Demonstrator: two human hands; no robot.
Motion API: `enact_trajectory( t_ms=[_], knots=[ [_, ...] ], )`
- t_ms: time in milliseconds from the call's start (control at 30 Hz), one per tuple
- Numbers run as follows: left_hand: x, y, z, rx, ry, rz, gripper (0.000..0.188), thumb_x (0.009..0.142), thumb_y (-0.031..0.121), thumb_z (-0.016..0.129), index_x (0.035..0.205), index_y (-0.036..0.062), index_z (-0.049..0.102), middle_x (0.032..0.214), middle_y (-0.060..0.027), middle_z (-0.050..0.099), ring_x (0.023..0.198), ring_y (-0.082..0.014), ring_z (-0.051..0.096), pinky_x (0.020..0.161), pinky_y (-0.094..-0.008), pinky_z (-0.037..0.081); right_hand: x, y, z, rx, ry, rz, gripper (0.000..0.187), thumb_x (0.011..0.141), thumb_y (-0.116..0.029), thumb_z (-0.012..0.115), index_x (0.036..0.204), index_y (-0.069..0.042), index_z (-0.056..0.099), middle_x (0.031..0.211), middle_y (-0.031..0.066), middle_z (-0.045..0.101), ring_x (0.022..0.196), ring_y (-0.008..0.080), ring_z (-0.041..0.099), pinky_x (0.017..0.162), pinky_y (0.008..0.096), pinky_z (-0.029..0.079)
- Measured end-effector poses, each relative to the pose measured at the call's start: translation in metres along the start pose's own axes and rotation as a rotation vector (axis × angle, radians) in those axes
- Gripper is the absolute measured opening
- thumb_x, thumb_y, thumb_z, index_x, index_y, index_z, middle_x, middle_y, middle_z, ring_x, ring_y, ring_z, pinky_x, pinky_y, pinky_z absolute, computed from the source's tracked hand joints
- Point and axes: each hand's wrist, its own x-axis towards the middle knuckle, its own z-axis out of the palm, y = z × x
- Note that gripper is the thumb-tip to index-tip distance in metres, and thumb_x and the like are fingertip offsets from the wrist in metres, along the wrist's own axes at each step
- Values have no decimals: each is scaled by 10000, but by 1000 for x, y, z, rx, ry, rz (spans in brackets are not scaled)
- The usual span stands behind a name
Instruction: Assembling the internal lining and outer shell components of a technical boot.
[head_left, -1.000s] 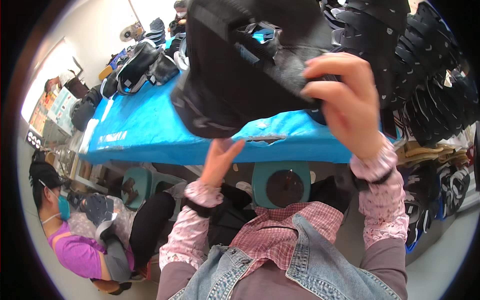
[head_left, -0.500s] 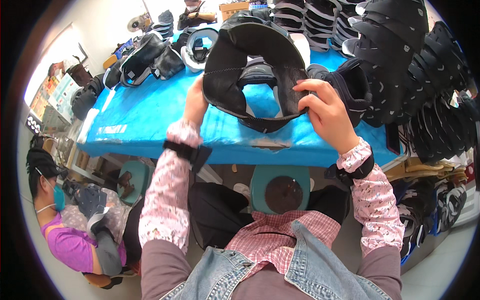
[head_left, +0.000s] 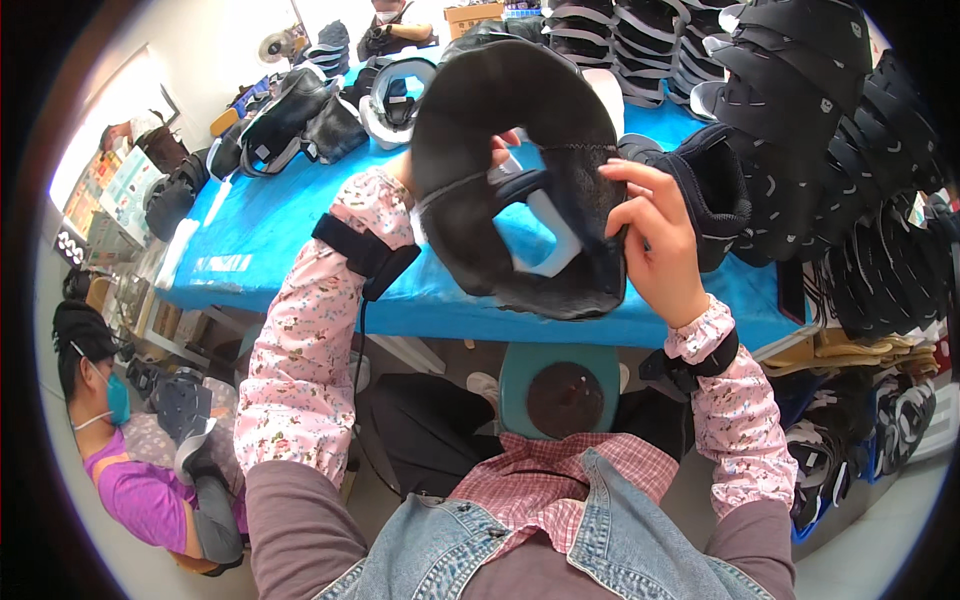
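Observation:
A black shoe upper (head_left: 470,220) is held up over the near edge of the blue-covered table, its open side toward me and blue showing through the gap in its middle. My left hand (head_left: 505,146) is mostly hidden behind it; a few fingertips show through the opening, gripping from the far side. At its right edge, my right hand (head_left: 655,240) pinches the upper between thumb and bent fingers. Just right of that hand, another dark upper (head_left: 722,190) with a padded collar stands on the table.
Tall stacks of black uppers (head_left: 790,120) crowd the table's right side. More black uppers (head_left: 290,110) lie at the far left, near a grey-white ring-shaped piece (head_left: 395,105). A teal stool (head_left: 515,385) is below the table (head_left: 250,250). A masked co-worker (head_left: 140,440) sits at left, another person (head_left: 393,30) at the back.
The upper has tilted and turned, its lower edge coming down toward me. My left hand has shifted behind it, fingertips now showing in the opening. My right hand has lowered slightly.

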Motion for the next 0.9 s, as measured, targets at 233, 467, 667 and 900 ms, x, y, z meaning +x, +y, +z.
enact_trajectory(
  t_ms=[233, 467, 667, 900],
  knots=[
    [-13, 47, 13, 181, -61, -452, 430, 764, 300, 716, 1057, 17, 580, 918, -60, 582, 854, -136, 532, 793, -219, 418, 6, 0, 5, -16, 10, 0, 198, 718, 124, 506, 840, -23, 557, 1175, 125, 496, 1007, 283, 515, 837, 326, 455],
    [-100, -43, -28, 777, 64, -369, 497, 814, 280, 581, 1282, 174, 455, 1189, -92, 542, 1030, -261, 548, 865, -318, 435, -30, -14, 20, 267, 94, 383, 343, 811, 21, 516, 1149, -25, 478, 1234, 149, 405, 1096, 242, 479, 843, 299, 475],
    [-132, -82, -1, 1068, 58, -936, 351, 732, 226, 544, 1075, 178, 598, 1087, -71, 610, 957, -254, 596, 768, -325, 486, -78, -29, 28, 337, -157, 563, 295, 832, -44, 550, 1116, -9, 482, 1162, 149, 444, 1047, 249, 511, 817, 294, 485],
    [-121, -15, -20, 841, 153, -641, 404, 751, 201, 536, 1153, 174, 563, 1145, -66, 579, 1031, -227, 559, 852, -329, 460, -83, -19, 30, 662, -190, 852, 482, 885, -255, 568, 1241, 18, 394, 1244, 142, 447, 1170, 233, 451, 930, 323, 414]
  ],
)
